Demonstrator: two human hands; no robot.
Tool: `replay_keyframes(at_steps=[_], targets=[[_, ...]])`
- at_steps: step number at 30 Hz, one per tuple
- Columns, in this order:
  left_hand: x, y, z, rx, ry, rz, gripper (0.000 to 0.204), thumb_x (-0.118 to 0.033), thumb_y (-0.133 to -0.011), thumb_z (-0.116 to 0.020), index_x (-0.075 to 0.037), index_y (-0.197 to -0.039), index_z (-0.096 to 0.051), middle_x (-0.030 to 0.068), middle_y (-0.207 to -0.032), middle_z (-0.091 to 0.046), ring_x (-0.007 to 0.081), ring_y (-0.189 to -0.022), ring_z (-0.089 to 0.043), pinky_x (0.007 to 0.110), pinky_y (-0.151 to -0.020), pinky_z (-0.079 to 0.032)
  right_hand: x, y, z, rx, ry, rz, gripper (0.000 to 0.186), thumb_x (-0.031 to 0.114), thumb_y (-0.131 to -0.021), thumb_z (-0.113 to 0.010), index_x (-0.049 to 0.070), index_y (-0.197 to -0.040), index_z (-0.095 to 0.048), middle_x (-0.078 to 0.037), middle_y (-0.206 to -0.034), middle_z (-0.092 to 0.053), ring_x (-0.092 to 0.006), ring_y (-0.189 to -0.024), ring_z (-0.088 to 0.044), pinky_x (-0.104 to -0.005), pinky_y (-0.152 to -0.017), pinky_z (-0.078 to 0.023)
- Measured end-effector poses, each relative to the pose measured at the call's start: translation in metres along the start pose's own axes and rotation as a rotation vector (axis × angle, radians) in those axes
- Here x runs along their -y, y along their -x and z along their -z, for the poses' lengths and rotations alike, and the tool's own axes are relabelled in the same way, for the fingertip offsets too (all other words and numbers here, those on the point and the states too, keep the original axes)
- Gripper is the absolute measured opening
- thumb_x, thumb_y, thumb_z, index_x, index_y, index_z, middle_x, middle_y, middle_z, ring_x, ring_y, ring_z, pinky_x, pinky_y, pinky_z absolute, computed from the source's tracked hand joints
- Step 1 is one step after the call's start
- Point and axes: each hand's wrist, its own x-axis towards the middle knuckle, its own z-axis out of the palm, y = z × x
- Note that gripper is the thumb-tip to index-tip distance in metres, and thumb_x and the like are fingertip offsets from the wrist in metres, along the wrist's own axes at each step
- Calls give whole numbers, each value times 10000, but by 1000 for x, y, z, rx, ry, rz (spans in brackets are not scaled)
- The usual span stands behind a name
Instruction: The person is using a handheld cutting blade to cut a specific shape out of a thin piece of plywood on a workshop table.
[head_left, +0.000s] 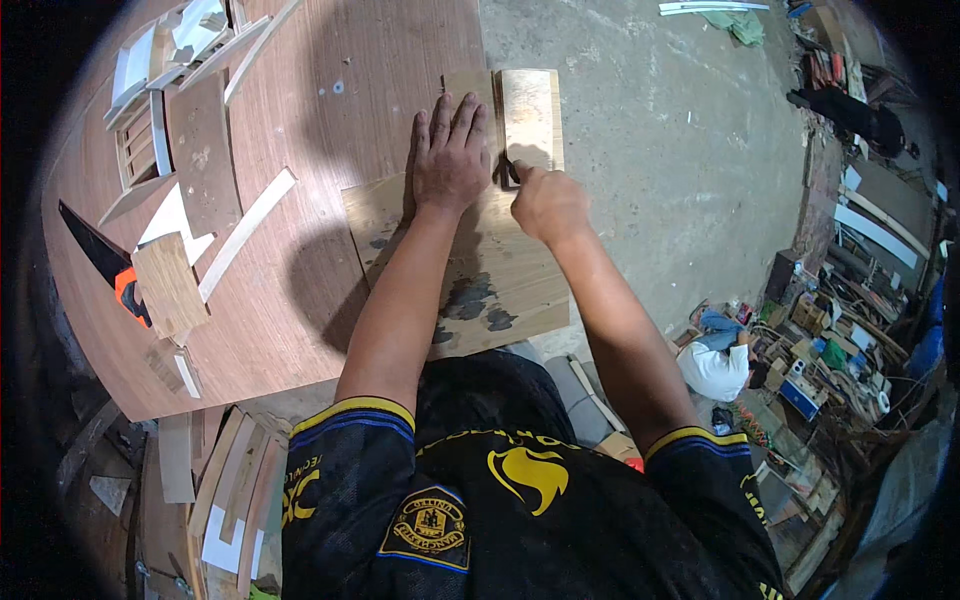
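Note:
My left hand (450, 165) lies with fingers stretched out on a light wooden board (512, 285), which has dark blotches in its lower part and rests over the edge of the brown worktable (340, 130). Just right of those fingers is an upright pale wooden strip (530, 120) with a dark left edge. My right hand (550, 205) is closed on a small dark tool (508, 172) at the lower left of that strip; most of the tool is hidden, so its kind is unclear.
Wood offcuts (240, 235) and a saw with an orange handle (128, 295) lie on the table's left. Concrete floor (680, 160) spreads rightward. Another person (715, 365) in white is low at the right, among piled tools and scrap (820, 350). Planks (225, 500) stand below the table.

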Motion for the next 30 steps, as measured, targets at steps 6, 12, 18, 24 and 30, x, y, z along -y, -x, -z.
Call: replay_keyframes(at_steps=[6, 12, 18, 24, 30], targets=[[1, -2, 4, 7, -7, 2, 559, -262, -892, -560, -126, -1432, -513, 29, -1551, -408, 301, -1461, -313, 561, -1179, -212, -13, 2, 14, 29, -12, 90, 338, 163, -892, -482, -2, -1099, -693, -249, -1076, -695, -392, -1030, -676, -444, -904, -541], [4, -2, 4, -9, -12, 5, 538, -248, -891, -568, -124, -1413, -530, 33, -1527, -438, 306, -1441, -345, 562, -1170, -238, -5, 10, 22, -13, 39, 89, 331, 152, -873, -497, 7, -1091, -699, -228, -1047, -708, -391, -1005, -685, -451, -881, -551], [-2, -1, 1, -28, 30, -14, 532, -237, -887, -565, -136, -1409, -534, 34, -1523, -443, 302, -1439, -350, 572, -1171, -226, 9, 14, 31, 45, 73, 49, 321, 144, -881, -495, 43, -1093, -714, -213, -1058, -711, -379, -1009, -689, -451, -883, -552], [-1, 0, 3, -53, -2, 2, 501, -237, -871, -580, -119, -1357, -578, 43, -1489, -482, 290, -1419, -384, 557, -1176, -229, 6, 28, 36, 53, 44, 36, 318, 146, -902, -482, 54, -1098, -714, -220, -1068, -707, -379, -1018, -686, -443, -900, -548], [1, 0, -1, -72, 15, 11, 497, -242, -860, -590, -123, -1343, -590, 37, -1480, -495, 295, -1416, -389, 555, -1173, -235, -2, 0, 17, -2, 50, 46, 327, 175, -909, -476, 74, -1109, -715, -220, -1070, -706, -370, -1020, -688, -443, -894, -550]])
